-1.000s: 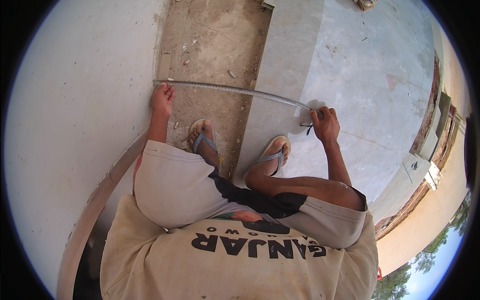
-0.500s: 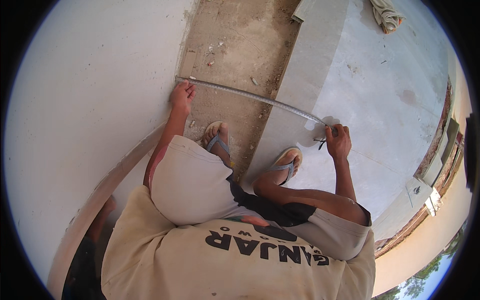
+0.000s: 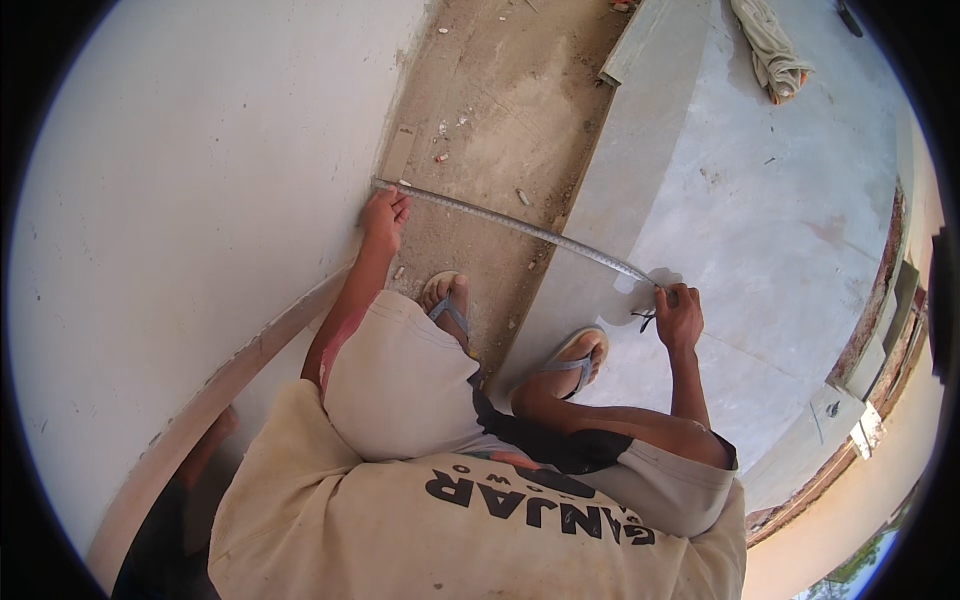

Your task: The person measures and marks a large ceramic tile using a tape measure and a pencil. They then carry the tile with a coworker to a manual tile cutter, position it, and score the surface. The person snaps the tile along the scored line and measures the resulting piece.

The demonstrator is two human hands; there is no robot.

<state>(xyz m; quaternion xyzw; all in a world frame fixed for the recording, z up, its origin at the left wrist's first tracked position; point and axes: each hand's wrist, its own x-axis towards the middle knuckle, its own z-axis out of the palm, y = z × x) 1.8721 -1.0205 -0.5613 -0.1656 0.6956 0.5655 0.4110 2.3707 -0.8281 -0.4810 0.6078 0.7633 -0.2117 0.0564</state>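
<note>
A tape measure's silver blade [image 3: 515, 226] is stretched across the strip of rough bare floor [image 3: 490, 130], from the foot of the white wall on the left to the grey tiles on the right. My left hand [image 3: 384, 215] pinches the blade's end against the base of the wall. At the other end my right hand [image 3: 680, 318] is closed round the tape measure, low over the tiles. Its case is mostly hidden by my fingers, and a black strap [image 3: 643, 320] hangs beside them. The blade runs slightly downward to the right.
Large grey tiles [image 3: 760, 260] cover the floor on the right, with a raised edge along the rough strip. A crumpled pale cloth [image 3: 770, 50] lies at the far right. The white wall [image 3: 200, 180] rises on the left. My sandalled feet straddle the tile edge. Small debris dots the strip.
The whole view has shifted a little, so the scene sits lower in the picture. Both hands keep their hold, and the blade stays stretched between wall and tiles.
</note>
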